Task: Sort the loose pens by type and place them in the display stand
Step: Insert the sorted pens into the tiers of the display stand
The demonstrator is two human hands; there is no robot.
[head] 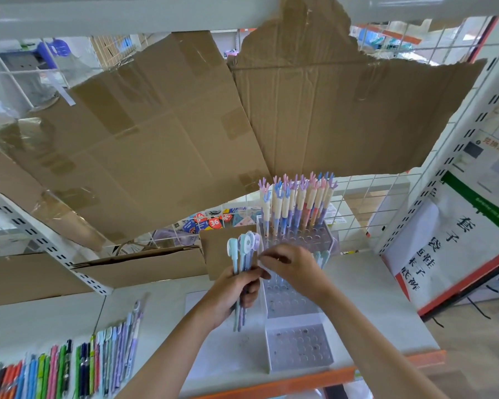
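We see a small bunch of pastel pens (244, 272), pale blue, mint and lilac, each topped by a round flat cap, standing upright in the left hand (236, 292). Its fingers are curled round the lower half of the barrels, so the tips poke out below the palm and the caps rise well above it. The right hand (291, 266) sits just beside the bunch, its thumb and fingertips pinched together near the upper barrels; we cannot tell whether they hold one of the pens or only touch it.

Directly behind and under the right hand stands the display stand (297, 326), a clear stepped rack drilled with rows of round holes. Its top tier holds a tight group of antler-topped pens (297, 203), cream and purple, upright in the holes; the lower tiers show open holes. A few pale pens stand just to the right of the right hand.

The stand rests on a white shelf (386, 298). At the near left of that shelf, well apart from the hands, lies a row of loose pens (69, 367) in many colours, side by side. Torn brown cardboard (156, 125) covers the wire grid behind.
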